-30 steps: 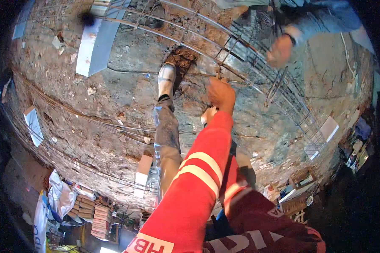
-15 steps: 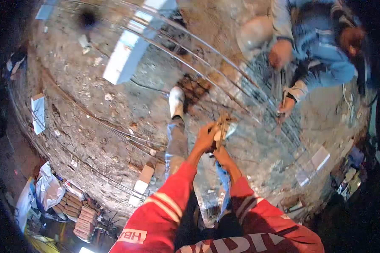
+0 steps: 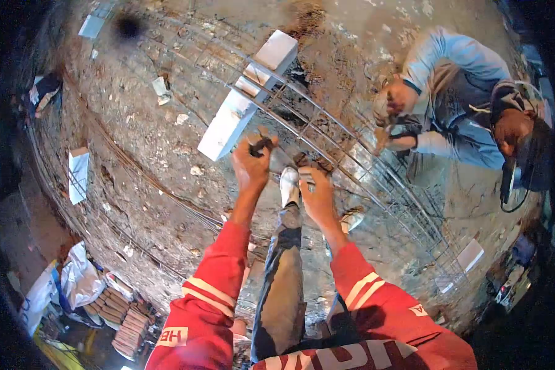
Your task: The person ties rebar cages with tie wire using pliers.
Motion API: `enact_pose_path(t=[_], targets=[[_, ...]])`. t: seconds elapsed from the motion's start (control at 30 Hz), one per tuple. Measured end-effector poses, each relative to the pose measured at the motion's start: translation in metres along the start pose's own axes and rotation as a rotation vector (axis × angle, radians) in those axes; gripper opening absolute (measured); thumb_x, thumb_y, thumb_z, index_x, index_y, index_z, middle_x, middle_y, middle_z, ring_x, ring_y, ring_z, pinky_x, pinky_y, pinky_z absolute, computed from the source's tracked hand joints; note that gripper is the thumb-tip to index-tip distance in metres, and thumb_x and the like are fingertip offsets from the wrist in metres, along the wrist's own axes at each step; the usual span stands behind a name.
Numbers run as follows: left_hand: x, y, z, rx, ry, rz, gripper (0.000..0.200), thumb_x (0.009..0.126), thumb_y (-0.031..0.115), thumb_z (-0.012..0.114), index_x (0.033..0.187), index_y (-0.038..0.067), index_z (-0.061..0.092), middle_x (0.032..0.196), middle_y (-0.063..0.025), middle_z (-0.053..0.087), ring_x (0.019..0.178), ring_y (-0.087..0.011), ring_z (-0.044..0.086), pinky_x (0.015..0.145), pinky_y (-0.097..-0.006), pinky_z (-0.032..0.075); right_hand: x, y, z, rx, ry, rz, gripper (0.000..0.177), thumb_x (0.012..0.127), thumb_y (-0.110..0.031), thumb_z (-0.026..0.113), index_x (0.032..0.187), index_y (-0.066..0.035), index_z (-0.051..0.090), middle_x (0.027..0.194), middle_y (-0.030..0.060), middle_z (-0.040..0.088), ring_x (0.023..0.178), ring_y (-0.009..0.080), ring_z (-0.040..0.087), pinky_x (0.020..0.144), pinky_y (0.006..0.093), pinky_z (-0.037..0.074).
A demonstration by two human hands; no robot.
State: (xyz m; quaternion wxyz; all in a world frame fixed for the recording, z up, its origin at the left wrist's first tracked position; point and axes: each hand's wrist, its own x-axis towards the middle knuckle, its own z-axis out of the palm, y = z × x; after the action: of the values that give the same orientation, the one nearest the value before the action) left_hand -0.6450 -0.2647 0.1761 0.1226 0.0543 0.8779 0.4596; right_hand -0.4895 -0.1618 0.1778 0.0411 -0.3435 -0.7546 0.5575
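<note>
Rough, mottled earth (image 3: 351, 43) is spreading beneath a long lattice of slender steel bars (image 3: 407, 190); a smooth white slab (image 3: 228, 126) is lying crosswise under it. Beside these, the left hand (image 3: 251, 165) is curling, the right hand (image 3: 317, 196) is hovering half-open; blur is hiding any grip.

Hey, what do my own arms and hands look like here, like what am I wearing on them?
Your left hand and right hand are bare, with no gloves visible. Your left sleeve and right sleeve are red, each with two pale bands and a small pale lettered patch. Both sleeves leave the wrists uncovered.
</note>
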Motion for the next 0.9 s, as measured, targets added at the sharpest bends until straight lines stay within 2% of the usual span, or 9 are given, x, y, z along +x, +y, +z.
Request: enact_pose_path(t=[0.07, 0.3, 0.33, 0.4, 0.43, 0.5, 0.57, 0.73, 0.9], targets=[[0.025, 0.020, 0.001, -0.373, 0.044, 0.077, 0.007, 0.080, 0.007, 0.066, 0.082, 0.001, 0.063, 0.066, -0.0085, 0.062, 0.062, -0.0142, 0.057, 0.057, -0.0302, 0.045, -0.019, 0.005, -0.007, -0.113, -0.039, 0.061, 0.023, 0.082, -0.011, 0.059, 0.103, -0.003, 0.062, 0.095, 0.0191, 0.064, 0.091, 0.0367, 0.062, 0.081, 0.0396, 0.048], [0.070, -0.025, 0.049, -0.204, -0.133, 0.169, 0.012, 0.076, -0.007, 0.051, 0.080, 0.003, 0.057, 0.074, 0.0024, 0.054, 0.074, -0.0071, 0.049, 0.070, -0.0211, 0.041, -0.117, 0.068, -0.063, -0.191, 0.088, 0.440, 0.018, 0.083, -0.015, 0.058, 0.096, -0.004, 0.063, 0.086, 0.0180, 0.066, 0.082, 0.0342, 0.065, 0.072, 0.0398, 0.051], [0.070, -0.033, 0.054, -0.160, -0.131, 0.279, 0.016, 0.079, -0.003, 0.054, 0.086, 0.003, 0.067, 0.073, -0.0056, 0.064, 0.068, -0.0116, 0.054, 0.065, -0.0258, 0.044, -0.131, 0.083, -0.070, -0.179, 0.097, 0.516, 0.019, 0.084, -0.017, 0.060, 0.097, -0.004, 0.064, 0.089, 0.0183, 0.067, 0.086, 0.0345, 0.065, 0.074, 0.0394, 0.051], [0.071, -0.053, 0.057, 0.013, -0.306, 0.233, 0.023, 0.079, -0.004, 0.051, 0.095, 0.001, 0.066, 0.082, -0.0088, 0.067, 0.076, -0.0176, 0.063, 0.077, -0.0289, 0.049, -0.155, 0.093, -0.089, -0.199, 0.078, 0.654, 0.019, 0.083, -0.017, 0.060, 0.097, -0.005, 0.064, 0.092, 0.0191, 0.067, 0.088, 0.0355, 0.065, 0.076, 0.0390, 0.051], [0.078, -0.085, 0.056, -0.019, -0.402, 0.280, 0.022, 0.081, 0.000, 0.053, 0.099, 0.001, 0.066, 0.085, -0.0102, 0.069, 0.079, -0.0193, 0.065, 0.078, -0.0313, 0.051, -0.163, 0.087, -0.096, -0.220, 0.148, 0.605, 0.018, 0.082, -0.014, 0.060, 0.096, -0.004, 0.064, 0.094, 0.0197, 0.067, 0.090, 0.0363, 0.064, 0.077, 0.0388, 0.051], [0.080, -0.110, 0.058, 0.392, -0.270, 0.348, 0.025, 0.085, 0.022, 0.059, 0.100, 0.002, 0.066, 0.090, -0.0156, 0.069, 0.081, -0.0296, 0.067, 0.071, -0.0376, 0.052, -0.184, 0.098, -0.104, -0.154, 0.246, 0.661, 0.018, 0.081, -0.013, 0.060, 0.096, -0.004, 0.065, 0.094, 0.0191, 0.067, 0.089, 0.0349, 0.065, 0.077, 0.0385, 0.051], [0.070, -0.090, 0.058, 0.646, -0.257, 0.184, 0.044, 0.089, 0.043, 0.056, 0.098, 0.001, 0.067, 0.095, -0.0220, 0.066, 0.089, -0.0391, 0.062, 0.079, -0.0447, 0.048, -0.213, 0.110, -0.104, -0.074, 0.321, 0.690, 0.018, 0.081, -0.012, 0.061, 0.096, -0.003, 0.065, 0.094, 0.0185, 0.067, 0.089, 0.0335, 0.066, 0.077, 0.0382, 0.051], [0.042, -0.108, 0.029, 0.673, -0.457, 0.260, 0.045, 0.086, 0.038, 0.063, 0.110, 0.001, 0.062, 0.093, -0.0183, 0.068, 0.084, -0.0321, 0.065, 0.076, -0.0401, 0.048, -0.280, 0.161, -0.059, 0.255, 0.470, 0.854, 0.017, 0.080, -0.011, 0.062, 0.094, -0.003, 0.066, 0.087, 0.0160, 0.068, 0.081, 0.0274, 0.067, 0.075, 0.0363, 0.051], [-0.074, -0.092, -0.014, 0.639, -0.663, 0.471, 0.030, 0.089, 0.020, 0.062, 0.110, -0.002, 0.059, 0.089, -0.0110, 0.066, 0.075, -0.0179, 0.064, 0.066, -0.0296, 0.050, -0.351, 0.239, -0.024, 0.071, 0.740, 0.888, 0.010, 0.078, -0.013, 0.066, 0.084, -0.006, 0.068, 0.080, 0.0162, 0.067, 0.072, 0.0252, 0.067, 0.063, 0.0335, 0.050]])
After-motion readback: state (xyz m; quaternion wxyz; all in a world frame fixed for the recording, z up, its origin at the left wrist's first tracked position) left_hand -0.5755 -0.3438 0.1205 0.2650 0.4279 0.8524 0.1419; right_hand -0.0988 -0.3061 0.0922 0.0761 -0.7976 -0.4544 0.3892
